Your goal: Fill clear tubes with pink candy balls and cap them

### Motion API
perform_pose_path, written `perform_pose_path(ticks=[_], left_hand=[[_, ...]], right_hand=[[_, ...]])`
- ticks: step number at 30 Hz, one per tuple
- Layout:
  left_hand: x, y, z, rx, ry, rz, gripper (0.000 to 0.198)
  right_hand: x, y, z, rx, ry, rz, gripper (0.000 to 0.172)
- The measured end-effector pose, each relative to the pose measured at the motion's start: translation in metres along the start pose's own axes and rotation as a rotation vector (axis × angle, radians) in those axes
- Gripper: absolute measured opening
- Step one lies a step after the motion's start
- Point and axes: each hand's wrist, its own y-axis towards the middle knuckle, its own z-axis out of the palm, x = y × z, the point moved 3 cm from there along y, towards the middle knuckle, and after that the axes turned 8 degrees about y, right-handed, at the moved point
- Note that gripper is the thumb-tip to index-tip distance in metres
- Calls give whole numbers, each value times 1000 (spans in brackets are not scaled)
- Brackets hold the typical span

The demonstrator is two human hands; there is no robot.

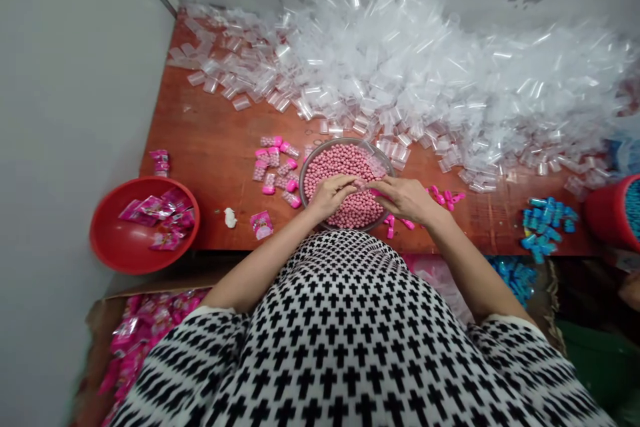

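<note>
Over a bowl of small pink beads, my two hands meet. My left hand has its fingers closed on a small transparent plastic tube with pink in it. Fingertips of my right hand pinch at the tube's other end, where a bright pink cap partly shows. Several filled tubes with pink caps lie left of the bowl. Loose pink caps lie to the right, beside my right wrist. A flat transparent piece rests on the beads.
A large heap of transparent tubes covers the table's back. At left stands a red basin with pink packets. Blue filled tubes and a red bucket are at right. A box of pink packets sits below the table edge.
</note>
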Motion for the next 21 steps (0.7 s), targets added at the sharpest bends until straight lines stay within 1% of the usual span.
perform_pose_path(ticks=[2, 4, 7, 9, 11, 14, 17, 19, 21], left_hand=[[2, -1, -2, -12, 87, 66, 25], [4, -2, -3, -26, 152, 104, 26], [7, -1, -5, -38, 189, 119, 27], [7, 0, -4, -44, 184, 121, 27], [6, 1, -3, -50, 165, 122, 26], [4, 2, 0, -40, 147, 120, 25], [6, 1, 1, -22, 177, 103, 27], [9, 1, -1, -41, 185, 74, 27], [12, 1, -3, -70, 147, 24, 26]], right_hand=[[-1, 3, 4, 46, -22, 9, 38], [-3, 6, 8, 64, -7, 20, 39], [-7, 10, 11, 31, 81, 48, 41], [-7, 12, 13, 6, 164, 34, 42], [-6, 15, 15, 8, 209, 17, 43], [-4, 17, 17, 49, 146, 53, 43], [-6, 15, 18, 74, 58, 104, 39], [-10, 12, 18, 50, 89, 123, 38], [-16, 9, 17, -51, 230, 125, 38]])
